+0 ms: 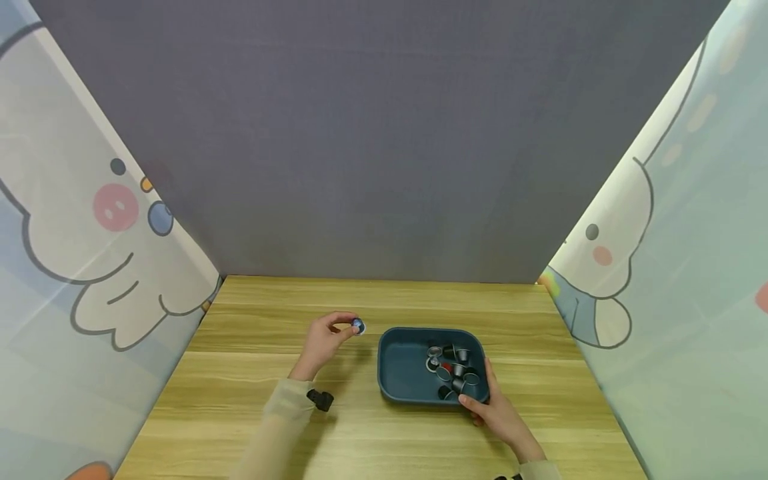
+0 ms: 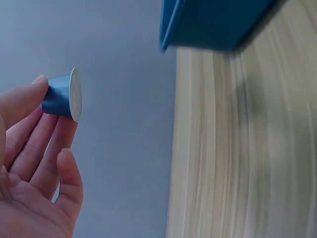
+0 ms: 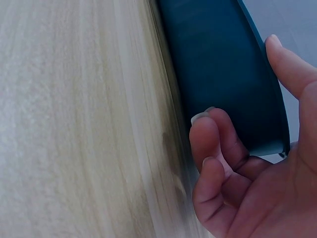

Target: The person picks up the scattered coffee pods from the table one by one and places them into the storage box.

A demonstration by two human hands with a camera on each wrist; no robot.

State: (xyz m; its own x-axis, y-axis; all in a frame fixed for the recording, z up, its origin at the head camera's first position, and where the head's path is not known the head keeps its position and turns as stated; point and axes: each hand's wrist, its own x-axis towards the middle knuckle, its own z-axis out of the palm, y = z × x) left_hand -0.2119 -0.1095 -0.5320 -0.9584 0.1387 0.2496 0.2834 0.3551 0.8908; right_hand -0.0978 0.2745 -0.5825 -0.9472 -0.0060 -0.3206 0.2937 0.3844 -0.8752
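My left hand (image 1: 324, 343) pinches a blue coffee capsule (image 2: 60, 96) between thumb and fingers, left of the tray and above the table. In the left wrist view the capsule's pale foil lid faces right. A dark blue tray (image 1: 403, 331) stands on the table, with several coffee capsules (image 1: 459, 370) gathered in its right half, mostly black and silver, one red. At the tray's near right corner my right hand (image 1: 499, 413) grips it. The right wrist view shows the thumb at the rim and curled fingers (image 3: 205, 136) by the outer wall.
The wooden table (image 1: 252, 313) extends on both sides of the tray. A grey panel (image 1: 378, 147) rises behind it, and cartoon-printed panels (image 1: 678, 220) flank it left and right. Black straps (image 1: 320, 400) sit at the wrists, over pale sleeves.
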